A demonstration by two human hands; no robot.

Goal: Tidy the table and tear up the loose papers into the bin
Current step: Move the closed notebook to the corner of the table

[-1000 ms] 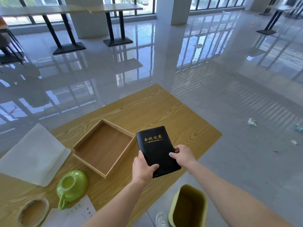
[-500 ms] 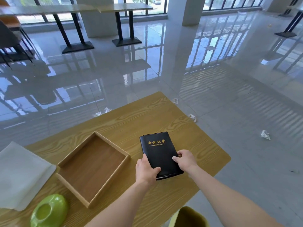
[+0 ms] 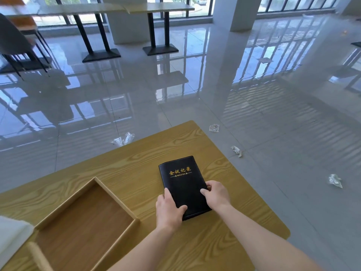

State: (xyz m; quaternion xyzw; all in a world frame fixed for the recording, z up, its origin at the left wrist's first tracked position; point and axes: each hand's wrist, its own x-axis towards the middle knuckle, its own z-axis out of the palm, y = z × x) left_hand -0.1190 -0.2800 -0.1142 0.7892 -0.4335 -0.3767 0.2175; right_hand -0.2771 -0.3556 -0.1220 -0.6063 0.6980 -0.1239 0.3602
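I see a black notebook (image 3: 183, 185) lying flat on the wooden table (image 3: 125, 173), towards its right side, cover up with gold lettering and "MINUTES" under it. Both hands are on its near half. Left hand (image 3: 169, 209) grips the near-left corner: thumb lies across the cover, fingers curl at the left edge, clamped on the notebook. Right hand (image 3: 216, 194) holds the right edge: thumb on the cover, fingers wrapped over the side, also closed on it. I can't tell if the near end is lifted off the table or resting.

Left of the notebook, apart from it, sits a shallow wooden tray (image 3: 86, 218), nothing visible in it. A white sheet (image 3: 11, 235) lies at the far left edge, partly cut off, touching the tray's left corner.

On the grey floor past the table I see crumpled scraps: a pair (image 3: 124, 138) beyond the far edge, three more (image 3: 236, 151) off to the right.
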